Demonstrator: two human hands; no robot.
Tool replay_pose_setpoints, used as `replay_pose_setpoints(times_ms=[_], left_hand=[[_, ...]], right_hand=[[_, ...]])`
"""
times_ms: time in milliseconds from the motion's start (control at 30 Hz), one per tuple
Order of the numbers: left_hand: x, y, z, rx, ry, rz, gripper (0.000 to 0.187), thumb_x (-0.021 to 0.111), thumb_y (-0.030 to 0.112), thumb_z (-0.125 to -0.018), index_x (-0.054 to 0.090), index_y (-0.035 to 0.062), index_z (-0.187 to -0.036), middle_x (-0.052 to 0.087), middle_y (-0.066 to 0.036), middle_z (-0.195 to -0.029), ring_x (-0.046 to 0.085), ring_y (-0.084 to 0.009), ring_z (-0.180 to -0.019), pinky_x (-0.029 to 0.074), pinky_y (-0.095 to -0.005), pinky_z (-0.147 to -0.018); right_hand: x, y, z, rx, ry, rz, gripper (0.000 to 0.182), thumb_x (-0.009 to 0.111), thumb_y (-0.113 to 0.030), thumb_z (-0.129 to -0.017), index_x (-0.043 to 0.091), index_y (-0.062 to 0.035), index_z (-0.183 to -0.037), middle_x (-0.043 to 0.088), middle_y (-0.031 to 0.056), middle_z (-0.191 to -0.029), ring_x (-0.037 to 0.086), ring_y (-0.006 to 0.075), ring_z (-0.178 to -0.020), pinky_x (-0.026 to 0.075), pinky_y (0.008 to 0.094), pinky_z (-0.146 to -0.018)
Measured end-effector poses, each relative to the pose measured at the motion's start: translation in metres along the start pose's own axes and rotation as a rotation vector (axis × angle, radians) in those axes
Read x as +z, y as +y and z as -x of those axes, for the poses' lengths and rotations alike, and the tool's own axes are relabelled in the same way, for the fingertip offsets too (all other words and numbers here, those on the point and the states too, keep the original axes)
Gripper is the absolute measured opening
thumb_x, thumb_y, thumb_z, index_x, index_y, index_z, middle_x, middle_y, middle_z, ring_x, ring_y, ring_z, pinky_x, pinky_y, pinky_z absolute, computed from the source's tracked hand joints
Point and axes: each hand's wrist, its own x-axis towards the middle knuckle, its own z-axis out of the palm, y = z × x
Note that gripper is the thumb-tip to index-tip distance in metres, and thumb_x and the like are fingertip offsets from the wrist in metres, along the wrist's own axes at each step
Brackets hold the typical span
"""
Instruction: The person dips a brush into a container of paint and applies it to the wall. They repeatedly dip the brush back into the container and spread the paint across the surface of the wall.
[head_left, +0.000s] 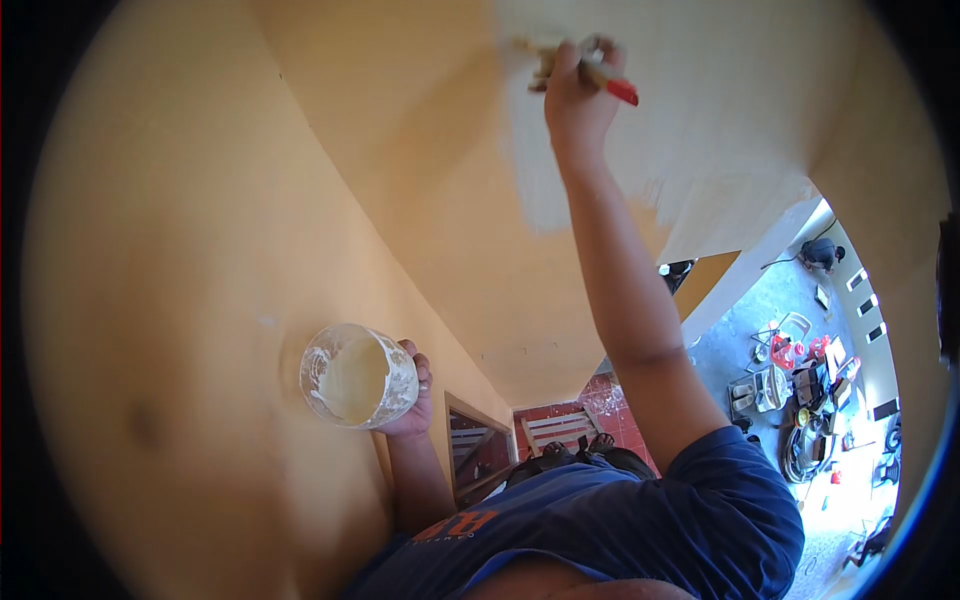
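My right hand [582, 95] is raised high with its fingers wrapped round a paintbrush [622, 91] with a red handle end. The bristles point left, right at the edge between a pale whitish painted area [690, 90] and the yellow-orange wall surface [430, 150]. Lower down on the left, my left hand [412, 390] grips a clear plastic tub [345, 378] by its side. Cream-coloured paint lies in the tub, and white smears coat its walls.
Far below on the right, a floor [725, 335] holds a cluster of tools, tubs and a white chair [797, 325]. A person [822, 254] bends down at its far end. Beneath me are red tiles [612, 405] and a pale slatted wooden piece [560, 428].
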Motion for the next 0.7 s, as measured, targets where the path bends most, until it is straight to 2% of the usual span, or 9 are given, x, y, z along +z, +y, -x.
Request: replay_pose_setpoints(times_ms=[100,233,333,367,433,467,567,633,700], left_hand=[[-0.001,-0.001,0.001,0.007,-0.002,0.017,0.078,0.064,0.053,-0.076,0.037,0.0091,-0.135,0.041,-0.021,-0.117,0.049,-0.0351,-0.095,0.053,-0.0352,-0.077],[0.002,-0.004,0.005,-0.001,0.043,0.038,0.081,0.063,0.059,-0.074,0.039,0.0081,-0.133,0.042,-0.022,-0.117,0.050,-0.0354,-0.093,0.054,-0.0366,-0.075],[0.003,-0.004,0.004,0.007,0.075,0.067,0.086,0.062,0.064,-0.072,0.041,0.0067,-0.132,0.043,-0.023,-0.115,0.051,-0.0360,-0.091,0.055,-0.0378,-0.069],[-0.002,-0.003,0.008,0.026,0.026,0.076,0.086,0.062,0.064,-0.072,0.041,0.0067,-0.132,0.043,-0.023,-0.115,0.051,-0.0360,-0.091,0.055,-0.0378,-0.069],[-0.017,-0.003,0.012,0.094,0.234,0.006,0.088,0.058,0.069,-0.071,0.042,0.0072,-0.131,0.047,-0.024,-0.113,0.054,-0.0365,-0.086,0.055,-0.0390,-0.063],[-0.017,-0.005,0.004,0.116,0.184,0.018,0.088,0.058,0.069,-0.071,0.042,0.0072,-0.131,0.047,-0.024,-0.113,0.054,-0.0365,-0.086,0.055,-0.0390,-0.063],[0.001,-0.007,0.004,0.120,0.112,0.056,0.088,0.052,0.073,-0.072,0.043,0.0070,-0.130,0.051,-0.025,-0.111,0.057,-0.0363,-0.081,0.055,-0.0395,-0.059],[0.005,-0.006,0.004,0.074,0.116,0.013,0.084,0.045,0.077,-0.073,0.039,0.0170,-0.132,0.054,-0.014,-0.117,0.059,-0.0338,-0.083,0.051,-0.0391,-0.059],[0.002,-0.007,0.002,0.104,0.107,-0.007,0.085,0.044,0.077,-0.073,0.039,0.0167,-0.132,0.054,-0.014,-0.116,0.059,-0.0339,-0.082,0.051,-0.0392,-0.059]], right_hand=[[0.008,-0.017,-0.013,-0.203,-0.003,-0.109,0.022,0.059,-0.013,-0.085,0.045,-0.0020,-0.098,0.058,0.0099,-0.071,0.056,0.0150,-0.055,0.047,0.0290,-0.047],[-0.047,0.074,0.039,-0.274,-0.082,0.321,0.024,0.066,-0.017,-0.082,0.049,-0.0025,-0.090,0.054,0.0118,-0.066,0.053,0.0191,-0.054,0.043,0.0316,-0.050],[-0.112,0.144,0.137,-0.042,-0.117,0.453,0.027,0.064,-0.018,-0.083,0.053,-0.0019,-0.101,0.056,0.0114,-0.070,0.056,0.0216,-0.064,0.046,0.0335,-0.059],[-0.127,0.140,0.163,0.044,-0.136,0.475,0.032,0.063,-0.019,-0.084,0.051,-0.0020,-0.108,0.060,0.0120,-0.074,0.059,0.0240,-0.064,0.047,0.0335,-0.058],[-0.139,0.130,0.178,0.294,-0.171,0.415,0.039,0.060,-0.016,-0.085,0.041,-0.0030,-0.117,0.063,0.0134,-0.080,0.061,0.0190,-0.060,0.049,0.0295,-0.054],[-0.133,0.114,0.163,0.355,-0.192,0.328,0.044,0.059,-0.016,-0.086,0.036,-0.0034,-0.121,0.064,0.0140,-0.082,0.060,0.0168,-0.059,0.049,0.0278,-0.052],[-0.081,0.027,0.071,-0.007,-0.189,0.359,0.052,0.057,-0.014,-0.087,0.024,-0.0050,-0.126,0.064,0.0162,-0.086,0.061,0.0135,-0.063,0.049,0.0258,-0.054],[-0.056,-0.002,-0.005,-0.150,-0.292,0.188,0.056,0.057,-0.014,-0.087,0.019,-0.0047,-0.128,0.063,0.0198,-0.094,0.061,0.0148,-0.067,0.050,0.0262,-0.057],[-0.028,-0.042,-0.077,-0.437,-0.375,0.272,0.051,0.058,-0.014,-0.087,0.027,-0.0017,-0.125,0.062,0.0179,-0.095,0.062,0.0179,-0.076,0.050,0.0283,-0.063]])
